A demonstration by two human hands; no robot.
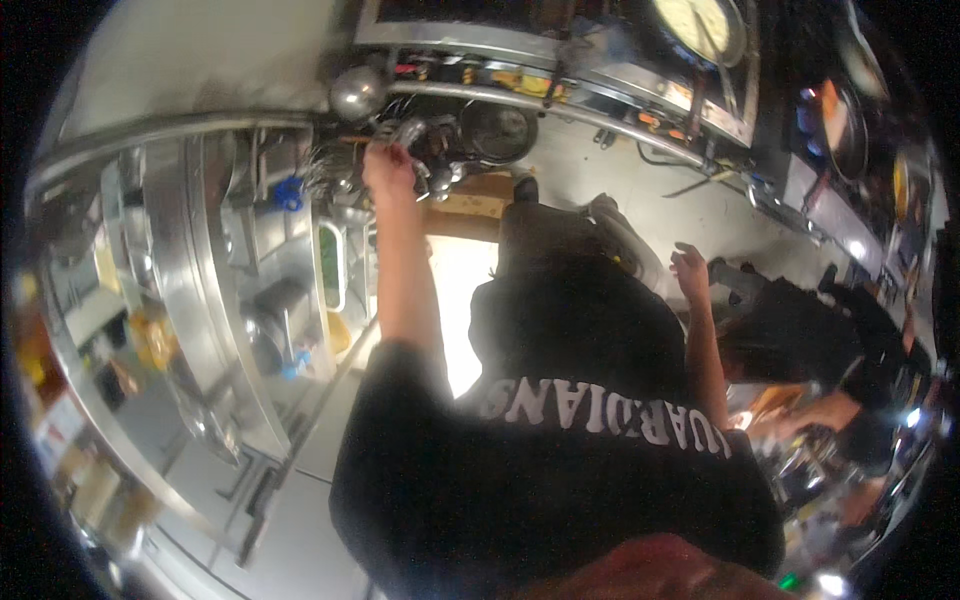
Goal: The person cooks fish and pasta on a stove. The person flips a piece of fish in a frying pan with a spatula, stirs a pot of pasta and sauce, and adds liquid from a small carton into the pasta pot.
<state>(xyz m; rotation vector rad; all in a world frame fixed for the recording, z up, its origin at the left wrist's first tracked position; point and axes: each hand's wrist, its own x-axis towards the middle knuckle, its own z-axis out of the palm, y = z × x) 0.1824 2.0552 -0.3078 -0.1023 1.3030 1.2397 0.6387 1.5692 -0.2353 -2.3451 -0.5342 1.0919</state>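
Observation:
My left hand (390, 170) reaches out among a cluster of metal kitchen utensils (425, 145) by the stove's front rail. Its fingers look closed, and whatever they hold is blurred. A round shiny steel piece (358, 93), like a ladle bowl, sits just beyond this hand. Beside the utensils is a dark round pan (498, 130). Wire whisks (322, 178) and a blue item (288, 193) are left of my wrist. My right hand (690, 268) hangs in the air at the right, fingers loosely apart, with nothing in it.
Along the far side runs a stove with a front rail (600, 125); a pan with pale food (695, 28) stands on it. More pans (848, 130) are over burners at far right. Another person (790, 330) works close on my right. Steel shelving (190, 260) is on my left.

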